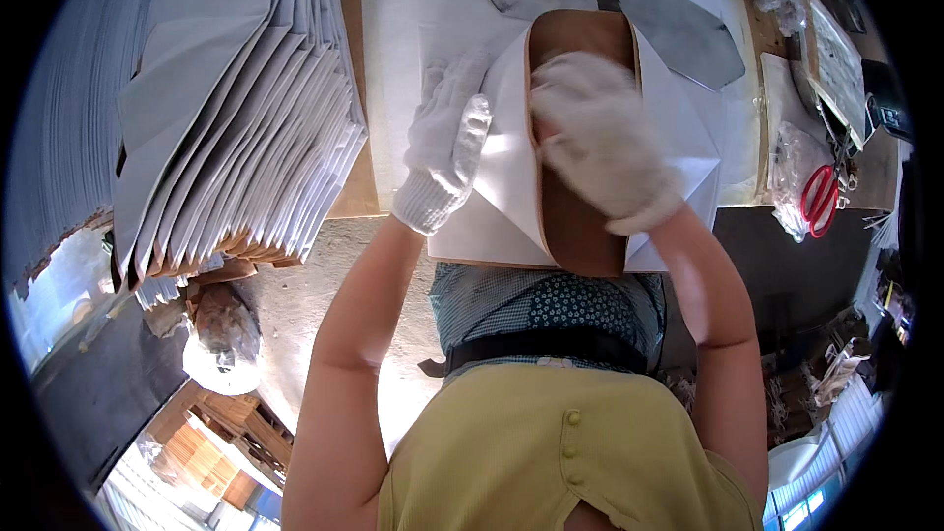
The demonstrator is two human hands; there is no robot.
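A paper bag, white outside and brown inside, lies on the table before me, its folded end spread into a long opening (pixel 585 246). My left hand (pixel 447 143), in a white knitted glove, rests flat along the left side of the bag with its fingers stretched out. Over the brown opening is my right hand (pixel 605 138), gloved the same way and smeared by motion. Its fingers cannot be made out clearly. Partly under the far end of the bag is a flat grey plate (pixel 688 34) with rounded ends and a piece of black tape.
Folded white paper bags (pixel 246 128) are fanned in a thick stack at the left. Red-handled scissors (pixel 819 199) hang at the table's right edge beside clear plastic wrapping (pixel 790 162). A plastic bag (pixel 224 339) sits low on the left, near wooden pallets (pixel 236 433).
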